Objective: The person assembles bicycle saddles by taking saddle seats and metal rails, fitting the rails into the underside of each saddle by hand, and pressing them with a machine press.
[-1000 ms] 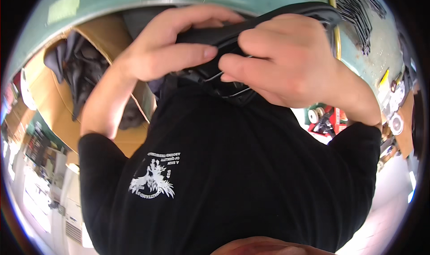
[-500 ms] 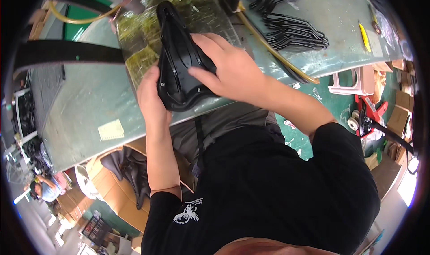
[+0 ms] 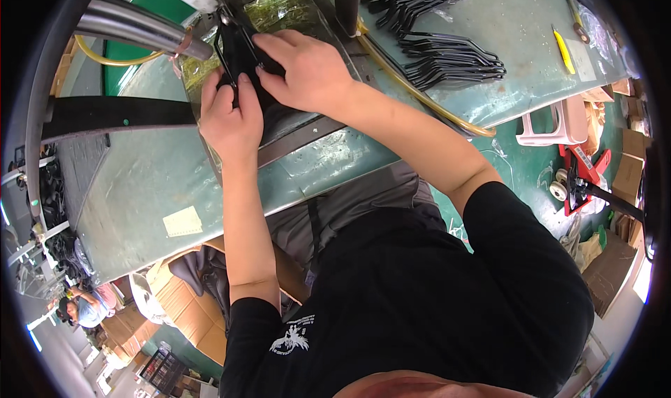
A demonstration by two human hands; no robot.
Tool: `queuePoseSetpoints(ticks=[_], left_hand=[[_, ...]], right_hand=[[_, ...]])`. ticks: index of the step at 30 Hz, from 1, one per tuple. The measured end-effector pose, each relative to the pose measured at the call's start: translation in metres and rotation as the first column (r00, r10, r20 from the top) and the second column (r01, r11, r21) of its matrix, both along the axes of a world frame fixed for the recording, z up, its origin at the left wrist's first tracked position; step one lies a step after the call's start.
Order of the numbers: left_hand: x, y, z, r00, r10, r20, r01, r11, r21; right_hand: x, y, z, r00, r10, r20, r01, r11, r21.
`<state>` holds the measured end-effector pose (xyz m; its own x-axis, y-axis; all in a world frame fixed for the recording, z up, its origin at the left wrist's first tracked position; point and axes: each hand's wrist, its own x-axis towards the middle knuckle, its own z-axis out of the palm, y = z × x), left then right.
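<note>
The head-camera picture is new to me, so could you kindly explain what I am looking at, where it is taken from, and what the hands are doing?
The picture comes from a wide-angle camera worn on a person's head, looking down, so straight edges bend near the rim. No machine arm is involved: these are the person's own two bare hands, with the black shirt filling the lower part. Both the left hand and the right hand press on a black flat piece lying on a shiny plate on the green workbench. A metal tube reaches in from the upper left. Farther back on the bench lie a pile of black wire parts, a yellow hose and a yellow knife. Whether the fingers grip the piece or only hold it down is not clear.
</note>
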<state>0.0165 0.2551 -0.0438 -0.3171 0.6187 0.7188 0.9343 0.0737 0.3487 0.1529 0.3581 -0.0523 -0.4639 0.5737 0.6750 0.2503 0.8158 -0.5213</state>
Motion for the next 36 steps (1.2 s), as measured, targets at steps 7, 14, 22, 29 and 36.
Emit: queuePoseSetpoints(ticks=[7,14,22,29,36], left_hand=[[0.005,-0.009,-0.002,0.998,-0.024,0.066,0.015,0.991,0.136],[0.003,-0.022,0.024,0.829,0.085,0.552,0.008,0.986,-0.164],[0.038,-0.061,0.064,-0.252,-0.188,0.949,0.548,0.780,0.300],[0.018,-0.128,0.053,-0.240,-0.342,0.909,0.640,0.648,0.413],[0.009,-0.173,0.034,-0.234,-0.377,0.896,0.625,0.648,0.436]], right_hand=[[0.015,-0.009,0.015,0.997,0.016,0.075,-0.004,0.988,-0.153],[0.054,-0.016,0.052,0.978,0.168,0.124,-0.110,0.920,-0.376],[0.141,0.001,0.000,0.970,0.244,0.013,-0.210,0.858,-0.469],[0.169,0.032,0.071,0.917,-0.313,-0.246,0.012,0.639,-0.769],[0.169,0.250,0.081,0.627,-0.411,-0.662,-0.279,0.675,-0.683]])
